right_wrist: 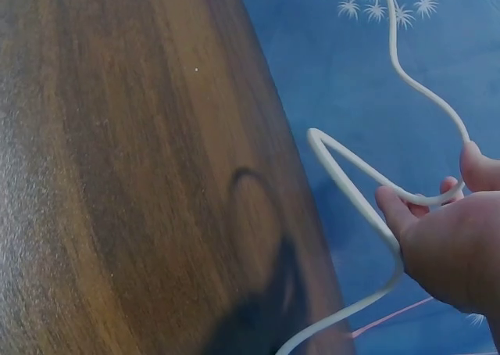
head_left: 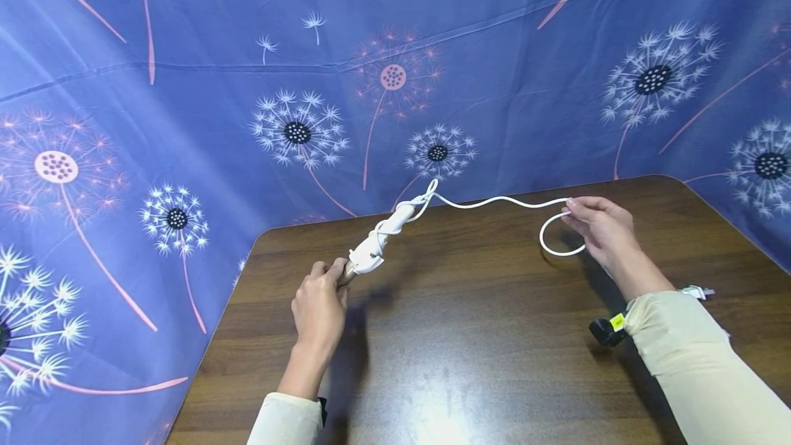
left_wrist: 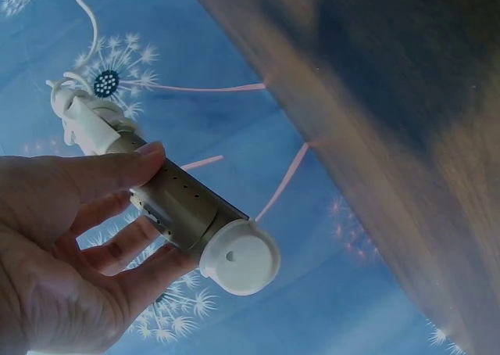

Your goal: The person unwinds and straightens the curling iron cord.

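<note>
My left hand (head_left: pixel 318 307) grips a curling iron (head_left: pixel 369 255) by its barrel, raised over the table with the white handle pointing away. In the left wrist view, thumb and fingers lie around the brownish perforated barrel (left_wrist: pixel 187 206), and a white end cap (left_wrist: pixel 242 259) sticks out below them. White cord (head_left: pixel 500 199) winds around the handle, loops at its far end and stretches across to the right. There my right hand (head_left: pixel 605 229) pinches it between thumb and fingers. A loose loop of cord (right_wrist: pixel 355 191) hangs beside that hand in the right wrist view.
A brown wooden table (head_left: pixel 469 321) lies beneath both hands. Near the right forearm is the cord's white plug (head_left: pixel 698 292). A black device with a yellow label (head_left: pixel 608 330) sits at the right cuff. Behind the table hangs a blue dandelion-print cloth (head_left: pixel 494 74).
</note>
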Tool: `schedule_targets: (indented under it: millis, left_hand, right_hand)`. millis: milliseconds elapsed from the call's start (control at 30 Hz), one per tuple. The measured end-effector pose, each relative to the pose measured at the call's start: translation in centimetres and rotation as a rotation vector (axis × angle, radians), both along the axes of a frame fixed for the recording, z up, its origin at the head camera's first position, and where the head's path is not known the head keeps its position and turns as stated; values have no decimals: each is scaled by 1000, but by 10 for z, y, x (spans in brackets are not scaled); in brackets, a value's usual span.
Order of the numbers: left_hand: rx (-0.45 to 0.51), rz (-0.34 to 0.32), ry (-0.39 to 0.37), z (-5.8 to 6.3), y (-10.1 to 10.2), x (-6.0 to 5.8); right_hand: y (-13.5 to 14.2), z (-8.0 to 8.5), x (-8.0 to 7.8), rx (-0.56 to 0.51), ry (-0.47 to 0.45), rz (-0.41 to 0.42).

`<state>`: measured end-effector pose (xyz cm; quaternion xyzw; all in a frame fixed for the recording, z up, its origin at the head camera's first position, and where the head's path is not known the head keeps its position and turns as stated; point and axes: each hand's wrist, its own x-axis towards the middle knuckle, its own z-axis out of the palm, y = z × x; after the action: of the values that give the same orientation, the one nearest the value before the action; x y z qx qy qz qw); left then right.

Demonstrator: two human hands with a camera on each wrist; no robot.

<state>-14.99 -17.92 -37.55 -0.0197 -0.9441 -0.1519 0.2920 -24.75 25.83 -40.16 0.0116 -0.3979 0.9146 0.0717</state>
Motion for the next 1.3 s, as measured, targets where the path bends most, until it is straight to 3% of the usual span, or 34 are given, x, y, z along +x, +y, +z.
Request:
schedule_targets:
  millis: [233, 400, 600, 767, 1067, 1300]
  left_hand:
    - [3, -16, 21, 6, 4, -1]
    - [9, -25, 34, 9, 7, -2]
    - [14, -27, 27, 11, 9, -1]
    - [13, -30, 24, 11, 12, 0]
    - [9, -58, 32, 11, 18, 4]
    - [-10, -80, 40, 10, 24, 9]
  right_hand:
    - [-2, -1, 3, 198, -44, 44]
    - [-3, -1, 4, 286, -62, 27]
    - [-8, 2, 5, 260, -17, -6]
    - [-22, 8, 5, 217, 75, -15]
    - [-49, 17, 1, 217, 248, 97]
    - [-73, 16, -5, 369, 211, 195]
